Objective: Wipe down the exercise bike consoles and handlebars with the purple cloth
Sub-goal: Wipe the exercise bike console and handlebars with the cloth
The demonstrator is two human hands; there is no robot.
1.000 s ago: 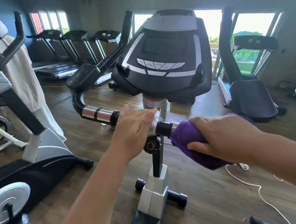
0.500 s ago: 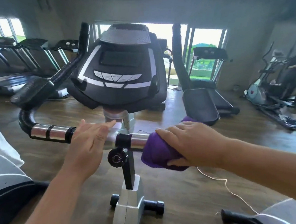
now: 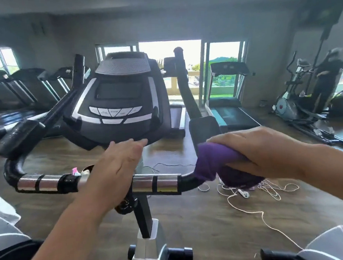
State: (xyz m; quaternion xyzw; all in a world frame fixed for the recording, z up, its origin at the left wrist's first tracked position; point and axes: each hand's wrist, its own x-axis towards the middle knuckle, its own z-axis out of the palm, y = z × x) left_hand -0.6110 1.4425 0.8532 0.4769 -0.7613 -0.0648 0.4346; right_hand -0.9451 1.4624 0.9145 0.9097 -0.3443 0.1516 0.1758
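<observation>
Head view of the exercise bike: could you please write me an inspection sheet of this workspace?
Surface: wooden floor, brown planks.
Job's things: purple cloth wrapped round the right bend of the handlebar; console upright behind it, screen dark.
Clutter: small pink item by the left grip, too blurred to identify.
Hands: left hand lies on the handlebar's middle, fingers straight; right hand grips the purple cloth.
Cables: white cables tangled on the floor below the right hand.
Surroundings: treadmill by the window; elliptical at the right.

Console (image 3: 118,105) behind handlebar (image 3: 156,183); treadmills (image 3: 18,94) far left.
</observation>
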